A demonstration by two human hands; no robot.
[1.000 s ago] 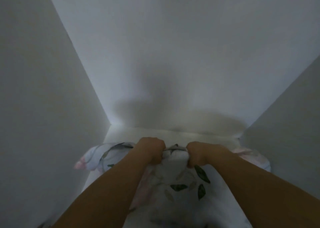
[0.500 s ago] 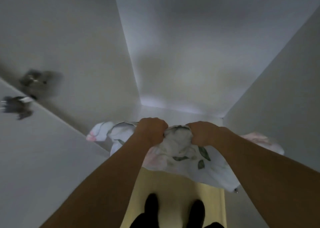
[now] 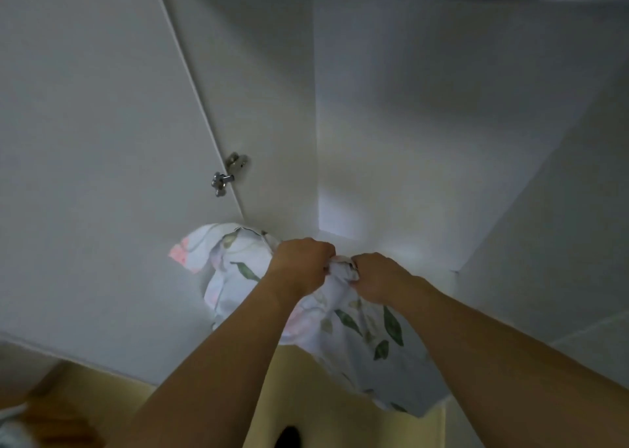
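Both arms stretched out, fists close together
Left hand [image 3: 301, 265] and right hand [image 3: 377, 277] both curled tight, knuckles up, bare forearms angling inward.

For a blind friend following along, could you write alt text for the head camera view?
A person's left hand and right hand grip a bunched white cloth printed with green leaves and pink blooms, at the mouth of an open white cupboard. A metal hinge shows on its door.
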